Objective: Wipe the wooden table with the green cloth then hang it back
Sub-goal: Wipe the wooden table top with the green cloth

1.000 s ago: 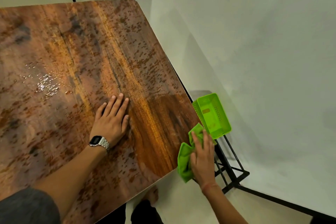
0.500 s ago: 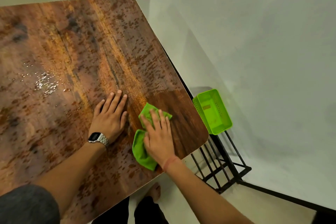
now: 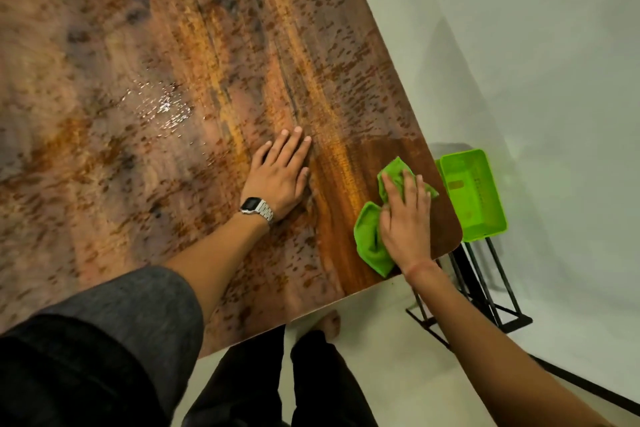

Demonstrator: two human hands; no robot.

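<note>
The wooden table (image 3: 180,55) fills most of the head view, its brown mottled top tilted toward the near right corner. A crumpled green cloth (image 3: 372,239) lies on that corner, and my right hand (image 3: 407,218) presses flat on top of it with fingers spread, hiding its middle. My left hand (image 3: 282,175), with a silver watch on the wrist, rests palm down on the bare wood just left of the cloth. A patch of shiny water droplets (image 3: 162,107) sits on the table farther left of both hands.
A bright green plastic basket (image 3: 472,196) sits on a black metal rack (image 3: 485,291) just off the table's right corner, beside a white wall. My legs and a bare foot (image 3: 329,322) show below the table's near edge.
My right hand brought the cloth from beside the basket onto the table, then slid it right toward the near corner. The left hand stayed flat; the camera view shifted.
</note>
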